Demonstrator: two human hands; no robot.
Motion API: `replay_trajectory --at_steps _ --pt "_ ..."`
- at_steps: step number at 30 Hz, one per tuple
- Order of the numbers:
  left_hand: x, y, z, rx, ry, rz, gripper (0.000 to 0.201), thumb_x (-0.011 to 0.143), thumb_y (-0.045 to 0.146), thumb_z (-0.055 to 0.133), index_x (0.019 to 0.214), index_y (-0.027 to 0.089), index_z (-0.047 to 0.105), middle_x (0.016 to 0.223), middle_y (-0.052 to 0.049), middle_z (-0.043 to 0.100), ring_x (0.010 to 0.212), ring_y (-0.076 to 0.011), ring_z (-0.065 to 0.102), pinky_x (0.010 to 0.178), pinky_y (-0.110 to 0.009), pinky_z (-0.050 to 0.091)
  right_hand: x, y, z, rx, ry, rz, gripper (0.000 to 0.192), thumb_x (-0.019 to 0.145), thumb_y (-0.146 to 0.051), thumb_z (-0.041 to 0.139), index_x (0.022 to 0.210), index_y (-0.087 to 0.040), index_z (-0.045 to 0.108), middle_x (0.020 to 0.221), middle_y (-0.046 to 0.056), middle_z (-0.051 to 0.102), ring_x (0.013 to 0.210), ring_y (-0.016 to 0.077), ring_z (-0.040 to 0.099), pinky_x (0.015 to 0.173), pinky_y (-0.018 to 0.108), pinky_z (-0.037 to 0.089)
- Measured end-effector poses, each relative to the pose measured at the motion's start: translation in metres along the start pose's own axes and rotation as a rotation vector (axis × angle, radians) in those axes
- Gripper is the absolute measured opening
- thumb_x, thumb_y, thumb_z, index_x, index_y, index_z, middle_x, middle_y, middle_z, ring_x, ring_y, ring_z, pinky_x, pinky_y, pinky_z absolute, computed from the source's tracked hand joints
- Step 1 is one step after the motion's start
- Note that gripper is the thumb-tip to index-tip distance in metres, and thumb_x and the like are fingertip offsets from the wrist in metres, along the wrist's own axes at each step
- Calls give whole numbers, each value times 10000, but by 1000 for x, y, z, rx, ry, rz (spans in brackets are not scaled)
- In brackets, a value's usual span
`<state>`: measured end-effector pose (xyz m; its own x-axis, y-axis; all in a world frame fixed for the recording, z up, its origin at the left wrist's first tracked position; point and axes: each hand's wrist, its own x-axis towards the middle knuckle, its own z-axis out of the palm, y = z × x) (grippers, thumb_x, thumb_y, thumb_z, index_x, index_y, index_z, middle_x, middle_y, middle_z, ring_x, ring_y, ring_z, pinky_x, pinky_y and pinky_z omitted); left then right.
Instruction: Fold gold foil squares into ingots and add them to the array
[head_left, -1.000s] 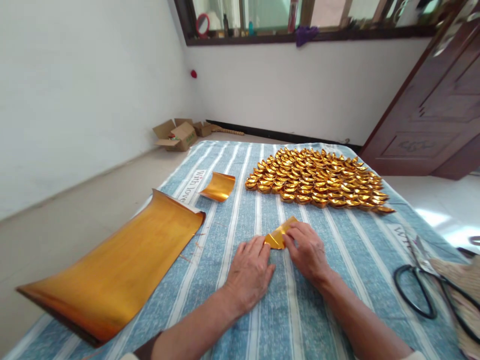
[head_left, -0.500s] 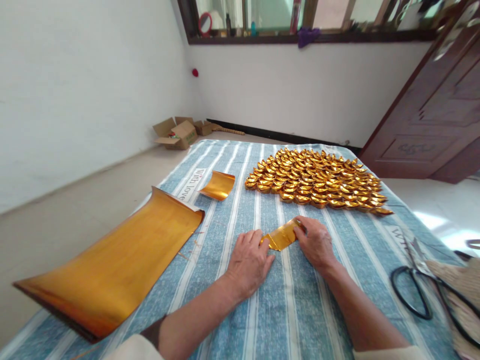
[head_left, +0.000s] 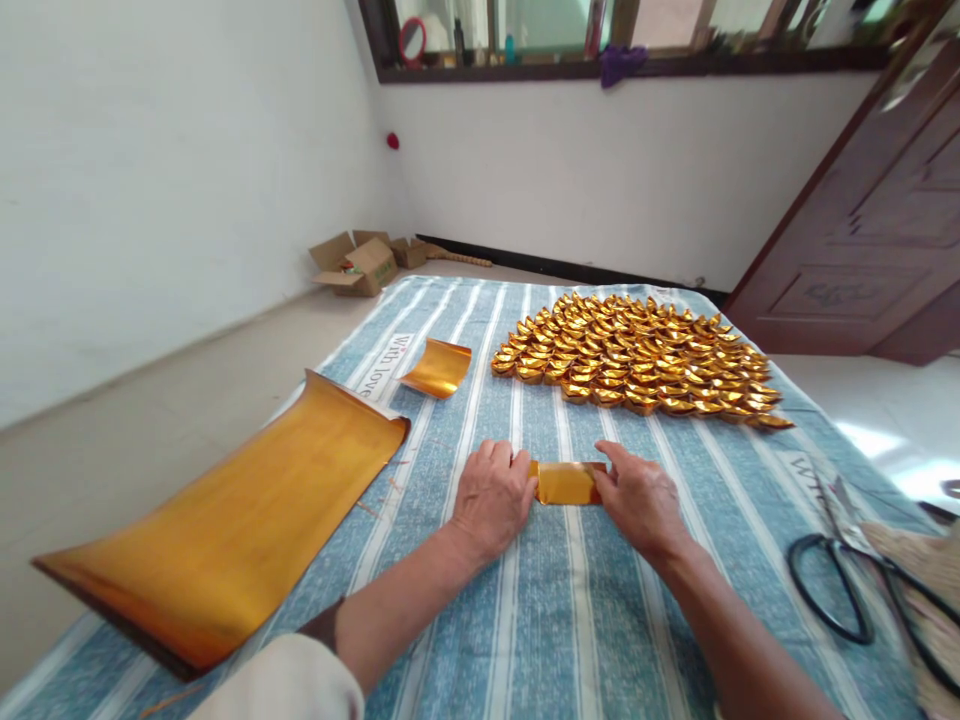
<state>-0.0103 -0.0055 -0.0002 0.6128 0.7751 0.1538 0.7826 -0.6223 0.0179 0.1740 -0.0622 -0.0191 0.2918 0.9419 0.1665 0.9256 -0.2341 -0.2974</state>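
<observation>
Gold foil catches the light between two bare hands: a short folded strip (head_left: 570, 484) lies crosswise over the stripes of the blue cloth (head_left: 442, 660), nearer the person than the crowd of gold boat-shaped pieces (head_left: 637, 355). From where I stand, the left hand (head_left: 491, 495) is closed over the strip's left end, fingers curled and thumb alongside. The right hand (head_left: 643, 503) is at the other end, thumb touching the foil and forefinger lifted away from it; whether its other fingers pinch underneath I cannot tell. The hands are apart, with the strip spanning the gap.

My worry is the crease. Foil this springy looks ready to pop open if the left hand eases too soon, and an uneven pull from the right could skew the fold or tear an edge. The cloth might also ruck up under pressure.

Half a second ago the strip slanted, its right end pointing away from the person; now it lies level and squared, and the right hand sits a little closer in. The large gold sheets (head_left: 225, 520) and the scissors (head_left: 832, 580) lie as they did.
</observation>
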Motion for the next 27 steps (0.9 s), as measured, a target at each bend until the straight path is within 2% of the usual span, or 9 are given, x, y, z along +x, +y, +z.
replay_trajectory --at_steps 4,7,11,15,20,24,27 --pt "-2 5 1 7 73 -95 172 854 294 571 964 162 565 915 -92 555 876 -264 512 740 -381 449 -3 -4 -5 -23 -56 5 326 849 -223 506 1159 -222 606 778 41 720 723 238 658 598 296 354" --pt "-6 8 2 -56 84 -122 138 841 274 587 918 170 539 896 -72 552 858 -246 531 739 -363 467 -5 -8 -5 -13 -53 -1 316 857 -226 492 1149 -225 613 782 43 724 715 237 660 599 296 358" --pt "-12 8 5 -193 116 -82 93 830 169 567 888 180 495 928 -61 555 894 -227 554 785 -349 491 -9 -12 -1 4 -28 -23 320 847 -210 495 1141 -225 622 799 52 727 728 240 657 612 296 376" --pt "-14 3 10 -347 232 -67 230 816 102 536 1024 167 460 1062 -91 552 997 -222 564 841 -340 507 -12 -16 3 20 -4 -66 289 862 -227 485 1104 -224 644 772 50 723 695 225 652 607 286 378" --pt "-13 -4 20 -381 325 22 218 866 104 450 1075 152 490 1125 -122 583 1067 -232 569 897 -374 500 -14 -20 4 53 28 -91 274 857 -215 481 1066 -219 658 734 45 713 654 206 638 602 275 369" --pt "-11 -9 30 -367 315 95 215 929 140 369 1003 149 571 1114 -128 637 1038 -228 603 894 -391 499 -16 -21 6 141 2 -132 232 847 -217 472 954 -227 678 694 27 694 605 184 606 579 263 352" --pt "-8 -10 32 -359 254 130 245 936 148 362 1018 142 593 1126 -126 651 1066 -235 597 913 -416 476 -17 -21 8 287 -49 -163 234 833 -214 480 962 -223 675 668 9 674 578 153 584 566 242 353"
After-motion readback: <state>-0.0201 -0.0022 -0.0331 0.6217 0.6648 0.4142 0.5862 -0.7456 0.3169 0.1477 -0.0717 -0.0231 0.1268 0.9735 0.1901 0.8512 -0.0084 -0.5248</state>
